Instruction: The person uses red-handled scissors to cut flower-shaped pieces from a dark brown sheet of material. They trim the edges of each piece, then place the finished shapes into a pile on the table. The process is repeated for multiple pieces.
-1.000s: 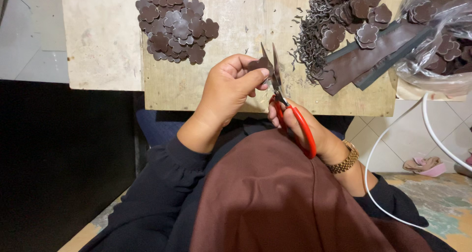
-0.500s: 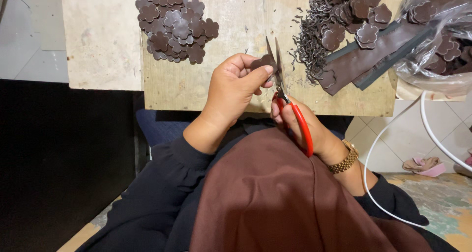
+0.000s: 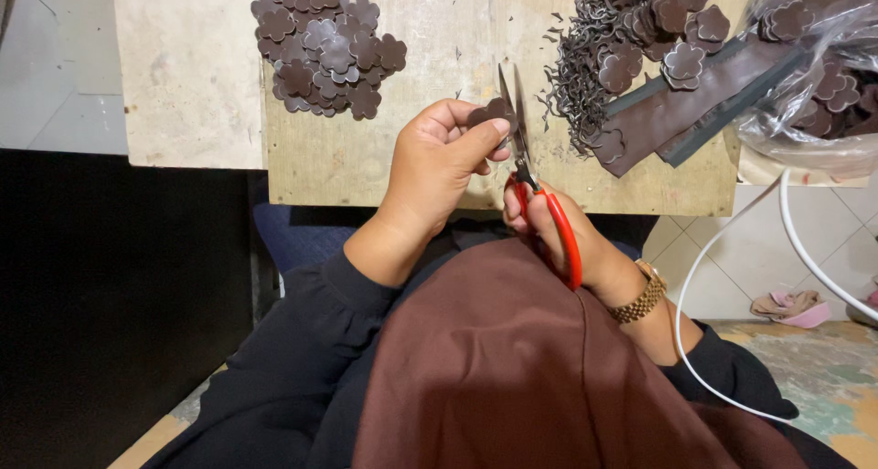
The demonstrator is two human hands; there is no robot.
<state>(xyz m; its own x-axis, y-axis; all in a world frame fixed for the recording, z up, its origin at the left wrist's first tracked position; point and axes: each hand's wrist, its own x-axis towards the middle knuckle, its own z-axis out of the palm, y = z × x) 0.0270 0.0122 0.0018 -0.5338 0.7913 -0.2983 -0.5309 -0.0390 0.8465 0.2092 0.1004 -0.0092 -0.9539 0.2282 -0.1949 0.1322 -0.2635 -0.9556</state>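
Observation:
My left hand [image 3: 437, 163] pinches a small dark brown flower-shaped piece [image 3: 492, 113] between thumb and fingers, above the wooden board [image 3: 412, 172]. My right hand [image 3: 558, 236] grips red-handled scissors [image 3: 530, 172], whose blades point up beside the piece and touch its right edge. A pile of finished brown flower pieces [image 3: 325, 44] lies on the board to the upper left. A heap of thin offcut strips [image 3: 576, 76] and more flower pieces [image 3: 672, 26] lies at the upper right.
Dark brown strips of material [image 3: 695, 103] lie at the board's right end. A clear plastic bag [image 3: 814, 76] holding more flower pieces sits at the far right. A white cable [image 3: 695, 277] loops over the tiled floor. A pink cloth [image 3: 791, 306] lies on the floor at right.
Both hands have shifted very slightly; the scissors stay against the piece's edge and the piece has turned a little in my left fingers.

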